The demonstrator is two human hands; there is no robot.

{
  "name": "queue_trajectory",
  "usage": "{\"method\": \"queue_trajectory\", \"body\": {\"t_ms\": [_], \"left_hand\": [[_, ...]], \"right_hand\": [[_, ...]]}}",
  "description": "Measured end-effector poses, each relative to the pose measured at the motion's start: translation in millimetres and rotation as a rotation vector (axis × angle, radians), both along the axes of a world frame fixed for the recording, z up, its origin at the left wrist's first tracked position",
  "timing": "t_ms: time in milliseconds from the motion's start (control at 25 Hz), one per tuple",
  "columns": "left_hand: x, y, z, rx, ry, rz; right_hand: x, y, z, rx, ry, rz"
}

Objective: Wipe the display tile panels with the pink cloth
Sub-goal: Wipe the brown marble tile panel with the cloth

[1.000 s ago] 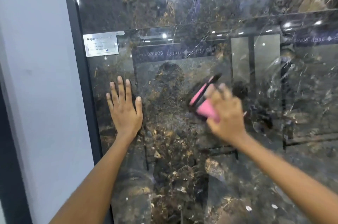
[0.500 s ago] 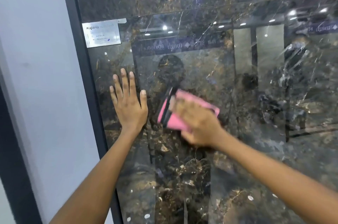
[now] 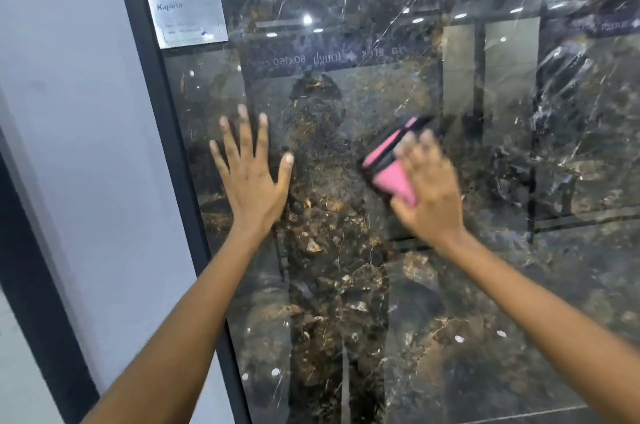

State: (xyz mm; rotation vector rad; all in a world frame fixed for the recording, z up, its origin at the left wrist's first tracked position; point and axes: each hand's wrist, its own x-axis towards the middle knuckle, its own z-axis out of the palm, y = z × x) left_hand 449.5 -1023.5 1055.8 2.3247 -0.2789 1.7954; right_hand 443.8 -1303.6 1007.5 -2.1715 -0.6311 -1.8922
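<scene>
A big, shiny dark tile panel [image 3: 398, 285] stands in a black frame [image 3: 166, 132]. The left hand [image 3: 251, 177] lies flat on it, fingers spread wide. The right hand [image 3: 427, 191] presses the pink cloth [image 3: 391, 177] against the panel, fingers bent over it. A small label [image 3: 188, 19] sticks near the top corner.

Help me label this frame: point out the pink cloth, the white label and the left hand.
pink cloth [image 3: 393, 179], head view, on the bare pink patch left of the right hand.
white label [image 3: 188, 19], head view, on its middle.
left hand [image 3: 251, 177], head view, on the back of the hand.
</scene>
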Motion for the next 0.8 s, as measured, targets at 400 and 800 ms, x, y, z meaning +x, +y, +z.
{"method": "queue_trajectory", "body": {"t_ms": [400,800], "left_hand": [[8.2,6.6,-146.7,0.056,-0.029,0.018],[10.9,6.9,-149.4,0.064,-0.064,-0.020]], "right_hand": [[-11.0,-50.1,-10.2,0.032,-0.022,-0.107],[-15.1,2.1,-163.3,-0.739,0.087,-0.001]]}}
